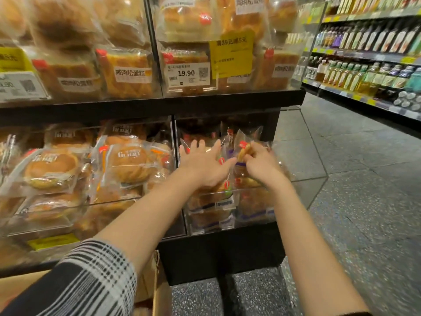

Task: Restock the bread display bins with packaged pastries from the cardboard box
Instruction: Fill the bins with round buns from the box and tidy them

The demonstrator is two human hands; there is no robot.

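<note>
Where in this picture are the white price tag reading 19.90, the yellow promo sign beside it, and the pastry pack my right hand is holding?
price tag (188, 75): head view, on its printed 19.90.
yellow promo sign (231, 57): head view, middle of the sheet.
pastry pack (245, 149): head view, on the pastry inside the wrapper.

A white price tag (188, 75) reading 19.90 sits on the front of the upper tier, with a yellow promotion sign (231, 56) just to its right. Far right, shelves of bottled drinks (364, 74) line the aisle. Speckled grey floor tiles (364, 201) run between them.
</note>
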